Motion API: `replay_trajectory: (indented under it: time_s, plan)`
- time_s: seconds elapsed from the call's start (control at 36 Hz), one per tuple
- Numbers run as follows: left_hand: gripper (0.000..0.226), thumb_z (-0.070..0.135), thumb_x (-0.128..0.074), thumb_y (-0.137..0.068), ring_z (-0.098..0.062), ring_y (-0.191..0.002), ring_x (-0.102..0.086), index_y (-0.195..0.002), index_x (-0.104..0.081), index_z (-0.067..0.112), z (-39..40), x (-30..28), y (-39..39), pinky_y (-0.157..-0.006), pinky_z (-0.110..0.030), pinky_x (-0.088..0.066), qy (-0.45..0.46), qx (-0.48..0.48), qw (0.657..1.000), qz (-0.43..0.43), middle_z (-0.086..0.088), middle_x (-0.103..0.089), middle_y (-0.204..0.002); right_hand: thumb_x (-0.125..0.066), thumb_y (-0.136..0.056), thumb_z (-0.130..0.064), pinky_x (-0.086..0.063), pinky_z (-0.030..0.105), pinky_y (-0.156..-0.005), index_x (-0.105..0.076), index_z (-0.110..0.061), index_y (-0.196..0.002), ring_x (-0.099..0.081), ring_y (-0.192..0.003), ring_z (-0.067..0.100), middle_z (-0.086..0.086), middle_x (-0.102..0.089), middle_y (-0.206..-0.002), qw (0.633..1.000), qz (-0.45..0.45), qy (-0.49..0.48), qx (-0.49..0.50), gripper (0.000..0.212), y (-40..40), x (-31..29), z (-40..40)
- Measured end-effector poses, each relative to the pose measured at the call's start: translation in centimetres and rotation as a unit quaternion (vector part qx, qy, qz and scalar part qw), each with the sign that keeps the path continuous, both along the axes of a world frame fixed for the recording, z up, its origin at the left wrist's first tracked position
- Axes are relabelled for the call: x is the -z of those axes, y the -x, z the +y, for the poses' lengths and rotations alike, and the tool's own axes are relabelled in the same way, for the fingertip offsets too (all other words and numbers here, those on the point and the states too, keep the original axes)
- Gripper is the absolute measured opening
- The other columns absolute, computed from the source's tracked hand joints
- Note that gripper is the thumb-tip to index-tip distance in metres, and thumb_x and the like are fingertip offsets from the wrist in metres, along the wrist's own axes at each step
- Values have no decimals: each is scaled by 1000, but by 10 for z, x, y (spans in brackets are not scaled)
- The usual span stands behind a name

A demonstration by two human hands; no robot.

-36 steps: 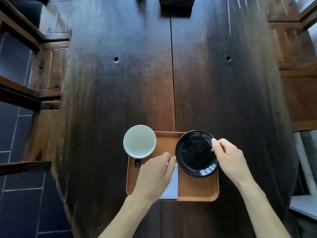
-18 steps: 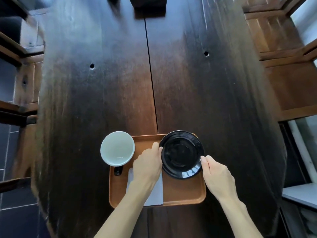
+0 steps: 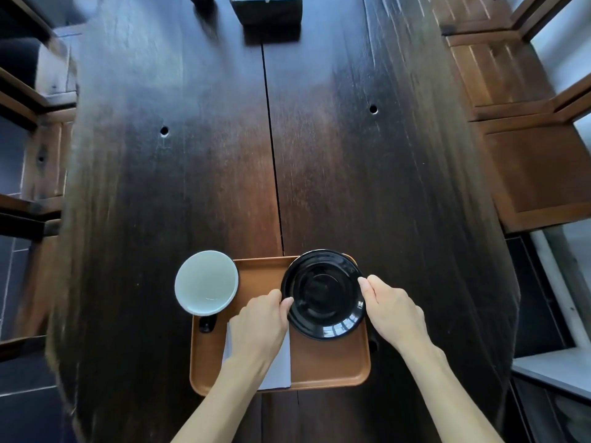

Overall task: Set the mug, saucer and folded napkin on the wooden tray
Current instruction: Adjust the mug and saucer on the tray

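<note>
A black glossy saucer lies at the far right of the wooden tray, its far rim over the tray's edge. My left hand touches the saucer's left rim with thumb and fingertips. My right hand pinches its right rim. A mug, pale inside with a dark handle pointing toward me, stands at the tray's far left corner, overhanging the tray's left edge. The folded white napkin lies on the tray, mostly hidden under my left hand and wrist.
The tray sits near the front edge of a long dark wooden table with a centre seam. A dark box stands at the table's far end. Wooden chairs flank both sides.
My left hand moved off the napkin up to the saucer's left rim. My right hand has stayed at the saucer's right rim, shifting along it. The head camera has shifted.
</note>
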State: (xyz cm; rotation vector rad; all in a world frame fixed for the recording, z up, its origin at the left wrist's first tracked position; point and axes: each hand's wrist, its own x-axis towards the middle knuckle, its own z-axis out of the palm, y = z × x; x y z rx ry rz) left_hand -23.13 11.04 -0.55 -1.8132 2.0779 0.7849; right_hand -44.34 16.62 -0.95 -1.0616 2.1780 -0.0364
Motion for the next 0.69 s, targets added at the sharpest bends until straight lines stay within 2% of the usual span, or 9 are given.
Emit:
replay_trajectory:
  time_s: [0.06,0.11,0.28,0.39,0.47,0.61,0.69]
  plan:
    - [37,50,-32,-103,-15,-60,-48,-80,-42,23,2,1,0,-60,-30,-45,-13,-6,1000,-5,7,-52,-72,-23,-104,-51,-51,44,-76,-36,-18,-80,-60,-71,24,-2,-62,-70,1000,1,7,5,43,1,1,-1]
    - [38,52,-32,-102,-18,-68,-55,-80,-43,23,3,1,0,-70,-37,-52,-28,-11,1000,-7,5,-57,-76,-24,-103,-52,-52,46,-77,-36,-17,-79,-60,-71,26,-1,-63,-69,1000,2,12,15,44,1,2,-1]
    - [47,56,-26,-102,-16,-61,-51,-70,-36,24,1,-2,5,-65,-36,-46,-9,-49,999,16,6,-53,-69,-22,-104,-52,-49,45,-76,-35,-18,-73,-60,-70,21,-1,-63,-69,998,-14,9,55,48,-6,-1,12]
    - [38,50,-24,-104,-20,-67,-58,-81,-40,24,-3,0,9,-68,-39,-50,24,-80,994,69,6,-58,-74,-23,-104,-51,-51,44,-75,-38,-22,-77,-62,-72,20,-5,-64,-72,999,-11,6,39,42,-19,-1,29]
    - [33,44,-25,-105,-21,-67,-56,-81,-38,25,-6,6,11,-66,-39,-51,50,-80,992,86,7,-56,-74,-22,-106,-47,-47,40,-69,-34,-23,-76,-58,-68,18,-6,-61,-70,999,3,8,30,40,-25,2,39]
    - [31,42,-28,-105,-17,-64,-50,-84,-41,24,-10,9,6,-60,-33,-39,62,-40,995,67,6,-57,-77,-22,-106,-46,-46,39,-66,-33,-23,-72,-56,-63,15,-5,-60,-68,1000,20,16,11,43,-24,0,38]
    - [31,44,-29,-105,-15,-59,-46,-82,-40,24,-10,7,2,-56,-30,-35,64,-19,997,41,8,-55,-73,-19,-105,-52,-45,41,-73,-43,-20,-79,-57,-72,25,-4,-62,-74,1000,11,-22,9,48,-16,0,32]
